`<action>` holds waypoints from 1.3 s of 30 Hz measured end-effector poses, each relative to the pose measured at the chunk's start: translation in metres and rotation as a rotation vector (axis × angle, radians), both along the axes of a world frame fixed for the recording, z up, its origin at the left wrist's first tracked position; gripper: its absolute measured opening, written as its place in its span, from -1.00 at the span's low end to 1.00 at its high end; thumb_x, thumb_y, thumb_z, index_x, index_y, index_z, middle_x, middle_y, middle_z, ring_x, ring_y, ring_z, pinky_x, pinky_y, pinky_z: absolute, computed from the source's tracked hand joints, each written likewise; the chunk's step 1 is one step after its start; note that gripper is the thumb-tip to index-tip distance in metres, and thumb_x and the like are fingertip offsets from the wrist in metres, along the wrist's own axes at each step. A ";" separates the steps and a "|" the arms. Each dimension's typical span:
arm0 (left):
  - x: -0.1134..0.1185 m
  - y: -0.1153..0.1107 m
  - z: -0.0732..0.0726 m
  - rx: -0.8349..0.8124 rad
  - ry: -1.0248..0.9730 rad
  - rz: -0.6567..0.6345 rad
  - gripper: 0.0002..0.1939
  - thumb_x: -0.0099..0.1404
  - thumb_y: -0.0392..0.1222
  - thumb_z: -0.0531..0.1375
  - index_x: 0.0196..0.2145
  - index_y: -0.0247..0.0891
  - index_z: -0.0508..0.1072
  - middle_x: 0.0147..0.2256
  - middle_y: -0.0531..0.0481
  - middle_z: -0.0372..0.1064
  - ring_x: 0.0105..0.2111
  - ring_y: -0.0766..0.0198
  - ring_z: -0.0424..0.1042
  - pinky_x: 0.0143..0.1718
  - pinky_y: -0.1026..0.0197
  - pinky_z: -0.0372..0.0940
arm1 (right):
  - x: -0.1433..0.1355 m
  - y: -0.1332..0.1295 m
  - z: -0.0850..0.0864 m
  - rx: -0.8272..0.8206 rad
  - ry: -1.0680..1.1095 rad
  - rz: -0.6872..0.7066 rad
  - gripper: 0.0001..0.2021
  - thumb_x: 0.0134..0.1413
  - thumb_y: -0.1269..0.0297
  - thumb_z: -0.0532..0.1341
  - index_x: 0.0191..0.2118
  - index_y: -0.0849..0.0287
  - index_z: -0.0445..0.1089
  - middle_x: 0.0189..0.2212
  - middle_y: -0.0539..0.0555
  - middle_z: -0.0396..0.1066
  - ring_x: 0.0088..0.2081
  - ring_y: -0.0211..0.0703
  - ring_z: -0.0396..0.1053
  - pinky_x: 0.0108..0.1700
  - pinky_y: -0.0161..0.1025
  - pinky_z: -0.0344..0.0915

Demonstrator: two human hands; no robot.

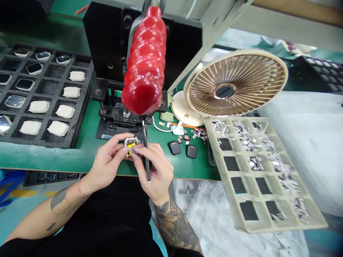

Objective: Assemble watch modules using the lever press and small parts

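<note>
My left hand (107,160) pinches a small white watch case (131,143) with a yellow part inside, held above the green bench's front edge. My right hand (155,167) touches the case with its fingertips and also grips a pair of dark tweezers (146,153) that runs upright through the fingers. Just behind the hands stands a black hand press (118,110) with a big red lever handle (144,60) that points toward me.
A black foam tray (80,117) at the left holds several white and dark watch cases. Two small black parts (184,149) lie right of my hands. A beige desk fan (235,84) leans over a cream compartment tray (227,178) with scraps.
</note>
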State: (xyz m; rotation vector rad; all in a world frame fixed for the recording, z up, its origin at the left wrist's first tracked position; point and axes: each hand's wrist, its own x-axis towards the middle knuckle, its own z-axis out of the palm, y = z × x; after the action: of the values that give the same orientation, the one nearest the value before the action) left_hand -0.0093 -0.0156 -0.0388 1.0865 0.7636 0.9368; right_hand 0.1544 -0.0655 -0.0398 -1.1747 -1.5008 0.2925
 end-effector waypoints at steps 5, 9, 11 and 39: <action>0.000 -0.001 0.001 0.023 0.009 0.010 -0.68 0.65 -0.10 0.34 0.26 -0.22 0.54 -0.03 -0.12 0.75 -0.04 0.18 0.76 0.01 0.29 0.63 | 0.001 -0.002 -0.002 0.011 -0.039 0.008 -0.57 0.29 0.61 0.44 0.16 0.04 0.59 -0.02 0.13 0.67 0.01 -0.02 0.62 0.06 -0.01 0.62; -0.001 -0.003 0.000 0.025 -0.021 -0.010 -0.68 0.65 -0.11 0.33 0.26 -0.21 0.50 -0.06 -0.11 0.76 -0.11 0.23 0.77 0.04 0.25 0.64 | 0.001 0.000 0.000 -0.024 0.101 -0.037 -0.65 0.33 0.56 0.43 0.11 0.03 0.60 -0.09 0.08 0.68 -0.08 -0.07 0.62 0.00 -0.04 0.61; -0.001 -0.003 0.000 0.016 -0.046 -0.012 -0.67 0.63 -0.11 0.36 0.25 -0.22 0.50 -0.06 -0.11 0.76 -0.13 0.21 0.77 0.02 0.23 0.65 | 0.000 0.000 0.000 -0.031 0.098 -0.045 -0.68 0.34 0.54 0.43 0.09 0.02 0.60 -0.12 0.06 0.67 -0.11 -0.08 0.60 -0.03 -0.04 0.60; 0.008 -0.002 0.006 -0.072 0.022 -0.009 -0.56 0.53 -0.10 0.46 0.26 -0.27 0.56 -0.11 -0.13 0.75 -0.18 0.13 0.78 -0.14 0.23 0.68 | 0.003 -0.007 -0.018 0.251 0.269 -0.107 -0.70 0.47 0.43 0.32 0.19 0.01 0.60 -0.15 0.13 0.69 -0.19 0.02 0.68 -0.20 0.04 0.69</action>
State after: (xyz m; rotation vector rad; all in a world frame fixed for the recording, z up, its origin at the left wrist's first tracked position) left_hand -0.0014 -0.0175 -0.0330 1.0378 0.8044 0.8840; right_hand 0.1576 -0.0724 -0.0578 -0.9691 -1.1976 0.1756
